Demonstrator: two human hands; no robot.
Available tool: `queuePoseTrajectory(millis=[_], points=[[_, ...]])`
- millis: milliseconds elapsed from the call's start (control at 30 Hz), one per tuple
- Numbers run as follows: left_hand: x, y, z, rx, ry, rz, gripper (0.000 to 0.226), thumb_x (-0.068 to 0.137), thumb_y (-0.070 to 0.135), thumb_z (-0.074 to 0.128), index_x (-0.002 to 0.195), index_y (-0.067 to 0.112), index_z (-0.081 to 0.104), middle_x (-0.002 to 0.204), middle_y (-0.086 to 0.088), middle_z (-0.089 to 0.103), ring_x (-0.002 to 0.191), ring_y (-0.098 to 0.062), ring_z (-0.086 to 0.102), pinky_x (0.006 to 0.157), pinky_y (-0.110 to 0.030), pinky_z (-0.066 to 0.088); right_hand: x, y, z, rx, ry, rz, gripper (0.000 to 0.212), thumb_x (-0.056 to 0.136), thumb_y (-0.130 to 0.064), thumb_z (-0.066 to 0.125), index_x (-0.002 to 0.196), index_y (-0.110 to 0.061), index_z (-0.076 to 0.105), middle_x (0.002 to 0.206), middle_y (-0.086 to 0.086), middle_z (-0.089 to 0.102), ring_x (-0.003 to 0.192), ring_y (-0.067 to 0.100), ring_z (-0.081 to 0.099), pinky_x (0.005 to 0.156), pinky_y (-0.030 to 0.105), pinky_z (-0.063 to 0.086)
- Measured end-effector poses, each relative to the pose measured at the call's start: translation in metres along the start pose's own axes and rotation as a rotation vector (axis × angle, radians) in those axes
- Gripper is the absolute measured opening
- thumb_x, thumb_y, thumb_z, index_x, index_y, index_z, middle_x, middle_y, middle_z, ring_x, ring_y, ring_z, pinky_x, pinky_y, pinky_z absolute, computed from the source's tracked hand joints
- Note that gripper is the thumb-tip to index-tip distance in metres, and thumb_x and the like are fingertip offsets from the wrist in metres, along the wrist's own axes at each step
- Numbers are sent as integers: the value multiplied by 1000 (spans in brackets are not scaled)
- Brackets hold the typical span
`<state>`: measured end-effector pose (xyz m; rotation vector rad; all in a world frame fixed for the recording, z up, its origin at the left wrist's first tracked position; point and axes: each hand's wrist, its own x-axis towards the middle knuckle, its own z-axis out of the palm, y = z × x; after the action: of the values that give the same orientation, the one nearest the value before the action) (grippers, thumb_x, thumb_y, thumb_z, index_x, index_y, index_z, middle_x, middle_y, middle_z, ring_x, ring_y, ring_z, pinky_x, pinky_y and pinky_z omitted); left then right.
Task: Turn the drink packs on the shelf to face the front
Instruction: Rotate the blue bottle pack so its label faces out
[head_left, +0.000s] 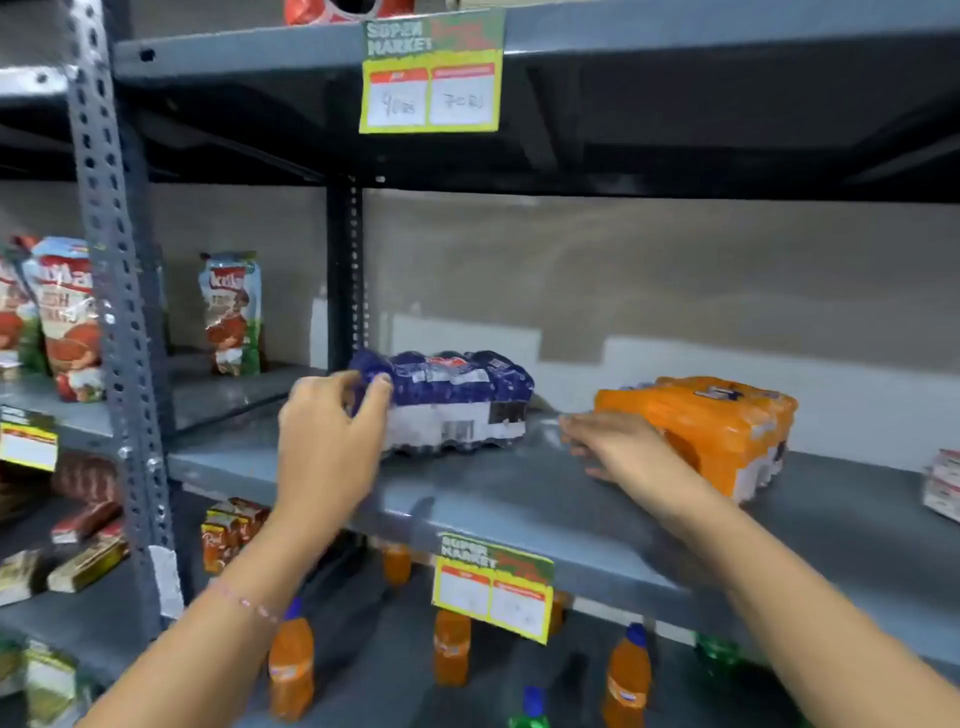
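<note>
A blue-and-white drink pack (457, 405) lies on the grey middle shelf (519, 499), its barcode side towards me. My left hand (332, 431) grips its left end, thumb and fingers curled over the blue wrap. An orange drink pack (722, 426) lies to the right, set at an angle. My right hand (623, 447) reaches flat over the shelf between the packs, fingers spread, touching or just short of the orange pack's near left corner and holding nothing. A white pack (943, 483) shows at the right edge.
A perforated grey upright (114, 312) stands left of my left arm. Snack bags (231, 312) stand on the shelf beyond it. A yellow price tag (493, 587) hangs from the shelf's front edge. Orange bottles (452, 649) stand on the shelf below.
</note>
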<state>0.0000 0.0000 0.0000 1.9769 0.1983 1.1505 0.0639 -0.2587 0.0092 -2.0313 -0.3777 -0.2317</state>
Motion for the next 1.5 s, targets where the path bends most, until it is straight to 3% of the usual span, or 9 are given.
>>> queuePoseTrajectory(millis=[200, 400, 500, 733, 867, 967, 1100, 1300, 1500], points=[[62, -28, 14, -265, -202, -585, 107, 47, 91, 56, 112, 7, 71, 117, -18, 71, 108, -36, 64, 100, -46, 48, 87, -15, 54, 166, -88, 329, 100, 54, -91, 56, 126, -21, 64, 121, 2, 67, 109, 24, 63, 86, 39, 50], [67, -38, 25, -532, -186, -426, 30, 83, 33, 74, 80, 3, 73, 72, -6, 77, 59, -14, 73, 50, -20, 51, 116, 2, 63, 323, -49, 163, 43, 83, -45, 70, 109, -12, 73, 101, 9, 80, 91, 27, 75, 92, 46, 58], [62, -44, 23, -511, -240, -197, 11, 87, 26, 72, 87, 15, 73, 105, -6, 63, 70, -4, 70, 56, -9, 50, 116, 8, 60, 364, -56, 89, 38, 78, -34, 70, 108, -11, 72, 96, 10, 80, 91, 30, 74, 90, 44, 56], [56, -61, 15, -399, -386, 52, 50, 76, 15, 83, 109, 45, 62, 120, -1, 55, 105, -15, 64, 95, -29, 52, 122, 26, 60, 325, -27, 39, 39, 44, -31, 70, 77, -11, 72, 84, 17, 77, 92, 43, 69, 87, 50, 52], [57, -65, 21, -200, -397, 60, 60, 73, 12, 85, 121, 37, 59, 123, 3, 53, 106, -15, 59, 102, -35, 47, 115, 19, 57, 507, -34, -2, 66, 56, -38, 76, 114, -7, 68, 104, 16, 77, 101, 37, 72, 84, 47, 59], [63, -66, 24, 7, -244, 23, 66, 72, 20, 86, 131, 20, 56, 111, 0, 53, 92, -15, 55, 83, -24, 49, 111, 15, 54, 672, 6, -6, 33, 89, -51, 59, 92, -21, 73, 85, -4, 78, 79, 15, 73, 66, 28, 53], [70, -65, 32, -18, -273, -98, 37, 82, 24, 76, 111, 17, 55, 85, -1, 67, 80, -13, 64, 64, -21, 45, 107, 14, 48, 720, 15, 78, 60, 89, -65, 45, 61, -13, 56, 66, 10, 63, 64, 25, 57, 63, 33, 42], [71, -74, 19, -378, -611, -102, 96, 62, 75, 70, 142, 25, 50, 136, 11, 60, 125, -6, 55, 108, -33, 42, 101, 14, 41, 771, -88, 163, 78, 92, -67, 38, 40, -9, 44, 51, 11, 55, 55, 27, 53, 62, 34, 44], [75, -75, 8, -310, -596, 100, 114, 49, 61, 87, 148, 37, 36, 145, 16, 49, 130, -6, 49, 106, -32, 41, 97, 10, 44, 685, -257, 170, 72, 91, -66, 39, 55, -6, 58, 71, 23, 73, 59, 32, 69, 59, 31, 49]])
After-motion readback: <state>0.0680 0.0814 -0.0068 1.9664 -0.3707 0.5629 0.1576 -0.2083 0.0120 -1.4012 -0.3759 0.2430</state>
